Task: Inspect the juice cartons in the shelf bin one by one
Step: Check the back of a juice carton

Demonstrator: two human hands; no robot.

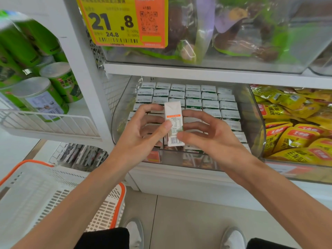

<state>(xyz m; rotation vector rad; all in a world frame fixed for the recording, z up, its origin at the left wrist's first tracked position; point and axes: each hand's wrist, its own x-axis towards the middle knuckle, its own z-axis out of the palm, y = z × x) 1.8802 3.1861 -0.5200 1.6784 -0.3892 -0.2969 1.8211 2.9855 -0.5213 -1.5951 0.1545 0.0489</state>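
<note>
One juice carton [173, 123] stands upright over the front edge of the shelf bin [116, 126]. The left hand [142, 133] and right hand [212, 135] pinch its sides, barcode panel facing the camera. It is mid-inspection; next probably comes turning it, then returning it among the packed cartons [208, 103].

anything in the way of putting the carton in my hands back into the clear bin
Nothing visible. The carton, pinched between the left hand and right hand, is over the front of the open-topped bin, right above the packed cartons. Whether a free slot lies beneath is hidden by the hands.
</note>
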